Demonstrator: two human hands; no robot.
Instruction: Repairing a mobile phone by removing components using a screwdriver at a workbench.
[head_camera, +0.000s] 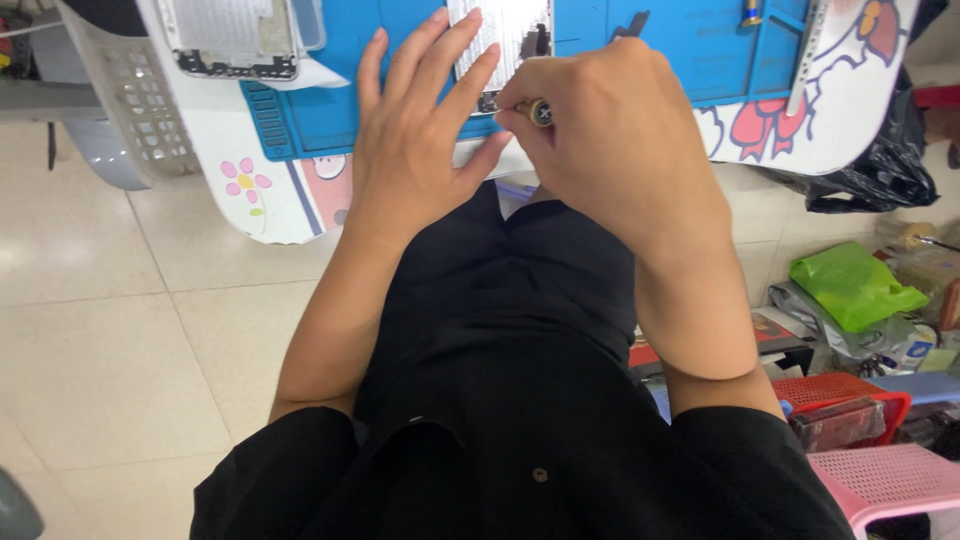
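Note:
My left hand (415, 130) lies flat with fingers spread on an opened phone body (497, 40), pressing it onto a blue work mat (330, 110). My right hand (615, 130) is closed around a small screwdriver (538, 111) with a brass-coloured cap, its tip hidden behind my fingers at the phone's lower edge. Another opened phone shell (235, 35) lies on the mat at the far left, untouched.
The mat rests on a white small table with cartoon flower prints (250, 185). A white plastic basket (130, 100) stands at the left. On the floor at right are a green bag (850, 285), a black bag (870, 170), a red basket (850, 395) and a pink stool (885, 480).

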